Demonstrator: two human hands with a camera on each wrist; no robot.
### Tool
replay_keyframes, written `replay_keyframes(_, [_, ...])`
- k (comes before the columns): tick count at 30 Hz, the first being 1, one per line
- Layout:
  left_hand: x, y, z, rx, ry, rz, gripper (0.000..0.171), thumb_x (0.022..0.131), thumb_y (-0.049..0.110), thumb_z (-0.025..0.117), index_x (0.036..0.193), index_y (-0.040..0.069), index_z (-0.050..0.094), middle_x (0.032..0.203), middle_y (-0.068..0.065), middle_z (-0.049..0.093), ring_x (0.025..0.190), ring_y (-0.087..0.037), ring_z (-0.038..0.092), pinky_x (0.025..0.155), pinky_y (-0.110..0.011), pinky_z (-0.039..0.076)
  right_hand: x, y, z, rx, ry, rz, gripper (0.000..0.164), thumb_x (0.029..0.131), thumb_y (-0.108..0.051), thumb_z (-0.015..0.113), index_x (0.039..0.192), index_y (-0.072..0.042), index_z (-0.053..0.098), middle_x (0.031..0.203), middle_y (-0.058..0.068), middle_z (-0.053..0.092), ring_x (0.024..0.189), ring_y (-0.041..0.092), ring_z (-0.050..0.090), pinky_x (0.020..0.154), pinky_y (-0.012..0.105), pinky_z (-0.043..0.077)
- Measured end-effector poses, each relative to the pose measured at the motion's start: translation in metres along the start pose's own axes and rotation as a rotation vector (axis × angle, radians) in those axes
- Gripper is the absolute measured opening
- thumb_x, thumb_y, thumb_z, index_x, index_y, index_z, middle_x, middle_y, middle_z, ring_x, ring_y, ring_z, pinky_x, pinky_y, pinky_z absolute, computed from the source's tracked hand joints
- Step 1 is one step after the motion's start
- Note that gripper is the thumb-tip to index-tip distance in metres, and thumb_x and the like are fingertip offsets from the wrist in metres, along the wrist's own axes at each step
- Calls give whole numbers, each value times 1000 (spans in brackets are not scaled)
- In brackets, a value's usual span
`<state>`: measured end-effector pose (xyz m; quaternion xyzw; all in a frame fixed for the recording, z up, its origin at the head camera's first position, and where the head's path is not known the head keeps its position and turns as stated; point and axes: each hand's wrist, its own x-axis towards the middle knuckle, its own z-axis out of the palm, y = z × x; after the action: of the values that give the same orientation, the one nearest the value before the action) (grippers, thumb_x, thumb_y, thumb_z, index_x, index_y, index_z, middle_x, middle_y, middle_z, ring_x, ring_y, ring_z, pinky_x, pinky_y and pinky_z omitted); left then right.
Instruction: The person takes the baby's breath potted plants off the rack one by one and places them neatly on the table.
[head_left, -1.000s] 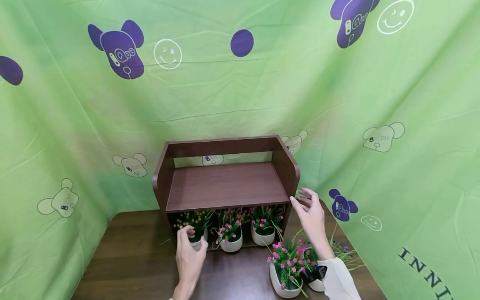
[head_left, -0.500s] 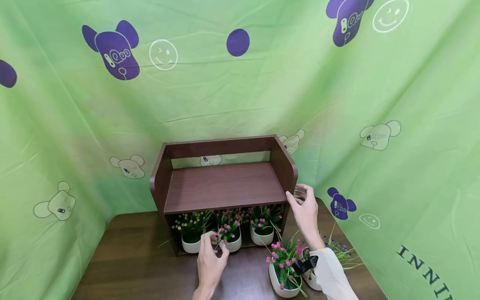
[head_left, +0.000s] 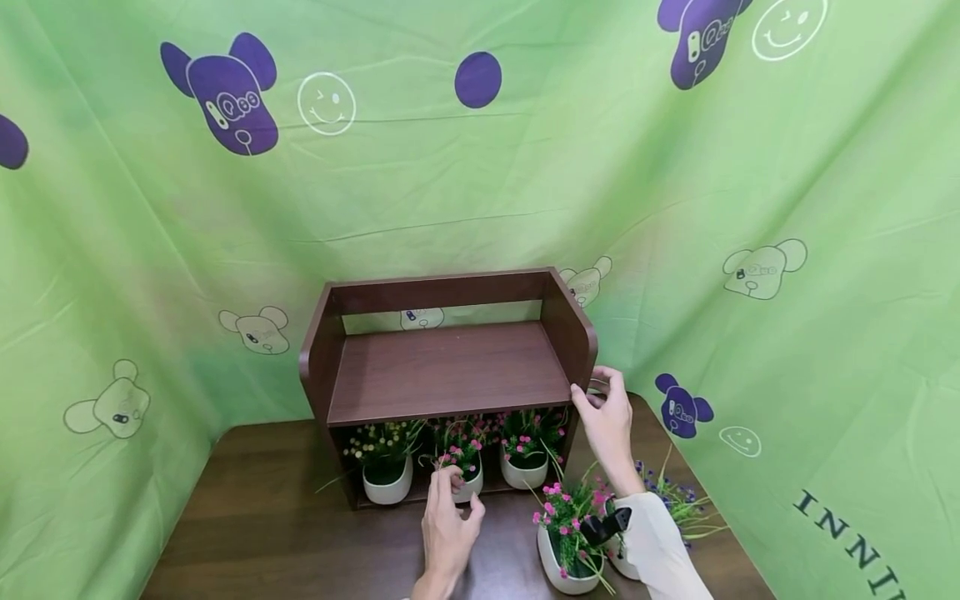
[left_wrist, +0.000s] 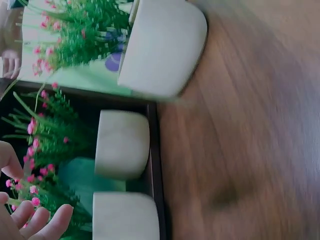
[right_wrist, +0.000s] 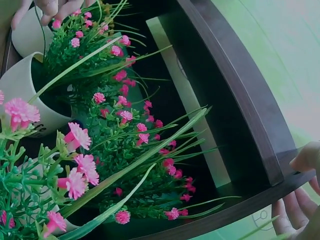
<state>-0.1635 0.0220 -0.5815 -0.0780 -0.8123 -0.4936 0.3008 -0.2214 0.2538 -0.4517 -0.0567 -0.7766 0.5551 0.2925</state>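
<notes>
altogether, five visible white pots, one shelf, two hands

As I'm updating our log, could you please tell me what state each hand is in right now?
Left hand: open, holding nothing.
Right hand: closed, holding the shelf by its right side.

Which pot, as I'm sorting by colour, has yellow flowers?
The leftmost pot in the shelf: its flowers are yellow; all others show pink or purple.
</notes>
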Motion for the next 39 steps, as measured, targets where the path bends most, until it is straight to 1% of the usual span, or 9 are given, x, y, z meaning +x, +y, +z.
replay_keyframes(3, [-2, 3, 8, -15, -10, 0, 41, 76, -3, 75, 112, 10, 61, 101, -1, 60, 85, -23, 65, 59, -20, 56, 1, 2, 0, 14, 4, -2, 40, 99, -3, 70, 135, 4, 52, 129, 19, 62, 108, 9, 61, 87, 7, 48])
replay_keyframes(7, [-5, 7, 14, -18, -33, 2, 39, 77, -2, 74, 112, 11, 61, 102, -1, 59, 85, -22, 66, 60, -18, 55, -1, -3, 0, 43, -5, 7, 40, 98, 0, 69, 133, 6, 51, 129, 18, 60, 107, -1, 56, 91, 8, 47])
replay_keyframes(12, [-7, 13, 17, -27, -65, -2, 38, 78, 0, 74, 112, 13, 60, 102, 1, 60, 86, -16, 65, 60, -16, 55, 1, 4, 2, 56, -5, 14, 39, 98, 1, 70, 132, 4, 51, 127, 16, 60, 109, 1, 55, 92, 8, 47])
replay_keyframes(17, [-8, 14, 23, -42, -92, -37, 38, 78, 0, 74, 109, 15, 59, 101, 5, 60, 85, -13, 63, 60, -17, 54, 0, 7, 7, 69, -6, 0, 40, 97, 3, 70, 132, 4, 52, 127, 16, 60, 108, 1, 56, 92, 9, 48])
replay_keyframes(21, [-10, 14, 35, -42, -114, -56, 37, 77, 1, 75, 108, 15, 59, 101, 3, 61, 86, -14, 63, 62, -20, 54, -1, 7, 8, 74, 9, -1, 42, 96, 6, 70, 133, 4, 51, 128, 15, 59, 107, -1, 55, 91, 9, 47])
replay_keyframes(25, [-10, 16, 51, -32, -145, -90, 38, 77, 4, 77, 109, 14, 59, 104, 1, 61, 87, -14, 63, 68, -25, 55, -5, -5, 5, 95, 20, -1, 40, 95, 10, 67, 131, 7, 49, 125, 18, 58, 106, 0, 54, 91, 9, 47])
replay_keyframes(30, [-8, 15, 68, -38, -121, -130, 41, 74, 7, 78, 109, 10, 57, 105, -3, 60, 88, -21, 63, 75, -33, 55, -6, -12, 1, 117, 15, -4, 39, 95, 12, 66, 130, 9, 48, 123, 19, 58, 107, 2, 55, 91, 10, 48])
replay_keyframes(34, [-8, 11, 79, -33, -106, -161, 45, 72, 8, 79, 111, 6, 56, 106, -9, 59, 90, -29, 63, 77, -36, 55, -2, 2, 3, 134, 16, -4, 42, 95, 11, 67, 132, 7, 48, 125, 14, 58, 109, 2, 55, 92, 11, 48])
replay_keyframes(39, [-9, 4, 91, -22, -102, -200, 53, 73, 12, 83, 116, 7, 54, 110, -11, 58, 91, -28, 61, 76, -41, 55, -1, 10, 6, 142, 20, -12, 44, 94, 9, 70, 133, 4, 50, 125, 13, 59, 110, 5, 56, 92, 11, 49])
